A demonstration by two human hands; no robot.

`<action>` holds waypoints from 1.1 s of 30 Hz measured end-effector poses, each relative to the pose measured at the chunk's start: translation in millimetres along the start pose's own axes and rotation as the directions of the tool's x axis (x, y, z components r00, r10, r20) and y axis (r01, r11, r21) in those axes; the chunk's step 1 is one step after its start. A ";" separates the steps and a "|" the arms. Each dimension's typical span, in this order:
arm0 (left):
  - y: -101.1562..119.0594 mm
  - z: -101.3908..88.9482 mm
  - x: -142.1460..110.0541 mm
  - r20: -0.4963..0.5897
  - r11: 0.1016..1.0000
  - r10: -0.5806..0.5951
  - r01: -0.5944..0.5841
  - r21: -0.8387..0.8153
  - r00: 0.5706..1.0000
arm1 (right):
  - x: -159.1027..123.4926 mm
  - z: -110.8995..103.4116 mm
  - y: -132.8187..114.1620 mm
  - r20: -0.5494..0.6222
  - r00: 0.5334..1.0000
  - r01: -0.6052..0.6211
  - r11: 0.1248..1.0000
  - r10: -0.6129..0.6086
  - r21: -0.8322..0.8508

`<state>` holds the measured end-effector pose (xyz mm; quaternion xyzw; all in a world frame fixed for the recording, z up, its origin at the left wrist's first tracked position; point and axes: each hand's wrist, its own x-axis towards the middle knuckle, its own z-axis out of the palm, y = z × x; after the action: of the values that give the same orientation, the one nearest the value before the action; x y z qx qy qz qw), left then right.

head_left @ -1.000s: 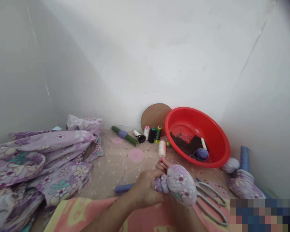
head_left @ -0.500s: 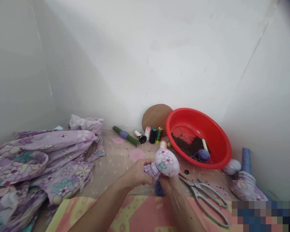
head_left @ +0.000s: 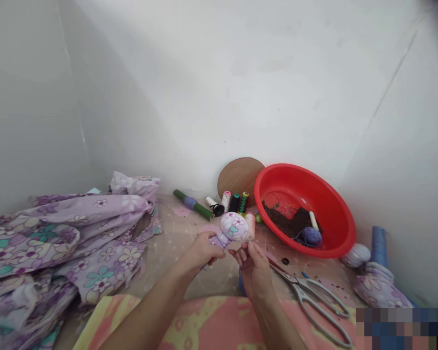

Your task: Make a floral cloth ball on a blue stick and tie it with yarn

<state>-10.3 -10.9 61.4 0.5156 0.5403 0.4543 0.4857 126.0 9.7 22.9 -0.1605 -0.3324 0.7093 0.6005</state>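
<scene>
I have the stuffed lilac floral fabric ball [head_left: 234,227] up over the mat, its gathered neck closed tight in my left hand [head_left: 203,250]. My right hand [head_left: 253,266] is half open, its fingertips [head_left: 249,248] just under the ball; I can't tell if they're gripping. A cream thread spool [head_left: 250,226] sits just beyond the ball. Steel scissors [head_left: 306,301] lie to the right, near a red plastic basin [head_left: 336,214], with crumpled floral fabric [head_left: 58,238] well off left.
</scene>
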 end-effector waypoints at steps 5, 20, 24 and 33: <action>-6.2 -4.1 6.8 -0.064 0.989 -0.032 0.041 0.140 0.997 | -5.3 3.8 6.7 0.048 0.997 0.069 0.988 -0.063 -0.140; -32.3 -19.4 24.9 -0.213 0.720 0.073 0.097 0.687 0.974 | -14.4 2.2 2.0 0.339 0.926 0.376 0.501 -0.168 -0.780; -28.8 -23.7 23.6 -0.237 0.676 0.065 0.132 0.725 0.969 | -13.2 3.3 -1.1 0.544 0.823 0.567 0.293 -0.162 -0.770; -17.5 -9.9 3.5 -0.237 0.315 0.215 0.163 0.935 0.947 | -7.7 -4.5 -9.2 0.607 0.793 0.609 -0.090 0.049 -0.788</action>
<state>-22.2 -8.3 44.9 0.6293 0.7651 0.1360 -0.0107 137.4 4.1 24.4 -0.2854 -0.8857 0.1192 0.3463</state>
